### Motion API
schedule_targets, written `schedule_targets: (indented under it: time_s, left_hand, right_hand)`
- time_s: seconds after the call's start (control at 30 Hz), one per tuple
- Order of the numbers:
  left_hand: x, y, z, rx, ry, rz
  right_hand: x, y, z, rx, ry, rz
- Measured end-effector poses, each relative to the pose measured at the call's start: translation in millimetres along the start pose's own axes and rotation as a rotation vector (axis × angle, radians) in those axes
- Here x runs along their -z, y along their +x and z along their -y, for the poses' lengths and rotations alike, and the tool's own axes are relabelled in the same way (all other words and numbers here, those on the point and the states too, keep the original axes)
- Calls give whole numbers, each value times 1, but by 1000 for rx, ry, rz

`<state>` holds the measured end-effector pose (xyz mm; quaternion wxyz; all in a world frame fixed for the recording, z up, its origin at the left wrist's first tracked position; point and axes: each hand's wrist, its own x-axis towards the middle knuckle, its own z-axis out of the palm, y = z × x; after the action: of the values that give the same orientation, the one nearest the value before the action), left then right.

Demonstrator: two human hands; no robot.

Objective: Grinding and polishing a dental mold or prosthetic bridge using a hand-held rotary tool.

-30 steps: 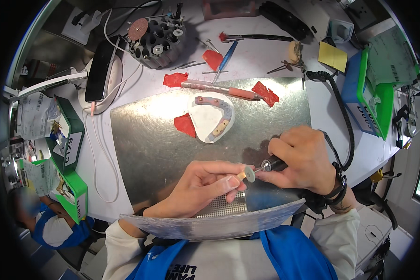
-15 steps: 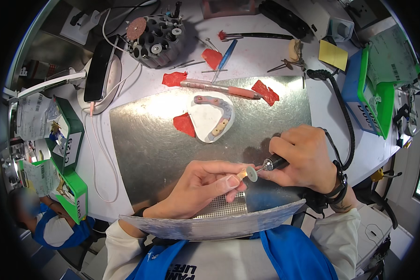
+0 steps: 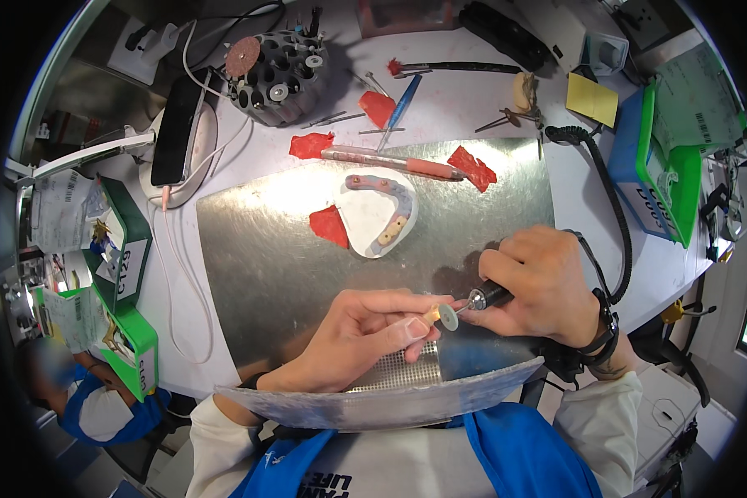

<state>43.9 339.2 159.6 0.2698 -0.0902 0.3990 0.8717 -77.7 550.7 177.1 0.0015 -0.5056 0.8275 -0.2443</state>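
Observation:
My left hand point(image 3: 373, 330) pinches a small yellowish dental piece point(image 3: 433, 314) between thumb and fingers, most of it covered by the fingertips. In my right hand point(image 3: 539, 286) is a black rotary handpiece point(image 3: 491, 295), its thin shank pointing left. A pale grey-green grinding disc point(image 3: 448, 317) sits at the end of that shank, right against or just beside the small piece; I cannot tell whether they touch. Beyond the hands, a white plaster dental model point(image 3: 369, 217) with a pinkish-grey arch and a few tooth-coloured parts lies on the metal plate point(image 3: 266, 257).
Red wax sheets point(image 3: 330, 226) and a pinkish pen-like tool point(image 3: 390, 162) lie around the model. A bur holder point(image 3: 282, 79) stands at the far left, near a phone point(image 3: 178, 129). Green bins point(image 3: 133, 340) flank both sides. A coiled cord point(image 3: 624, 224) runs at right. A clear shield point(image 3: 390, 402) spans the front.
Both hands keep nearly the same pose, with the disc still beside the small piece. The whole view has shifted down by a few pixels.

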Motion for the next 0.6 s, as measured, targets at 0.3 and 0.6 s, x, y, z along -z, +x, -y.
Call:
schedule_targets:
  time_s: [0.3,0.6]
  left_hand:
    - [-1,1,0,-11,-4,-4]
    - [-1,0,4,-72,39,-26]
  right_hand:
    - [0,0,1,3,-9,17]
    - [2,0,-2,-30,-28,4]
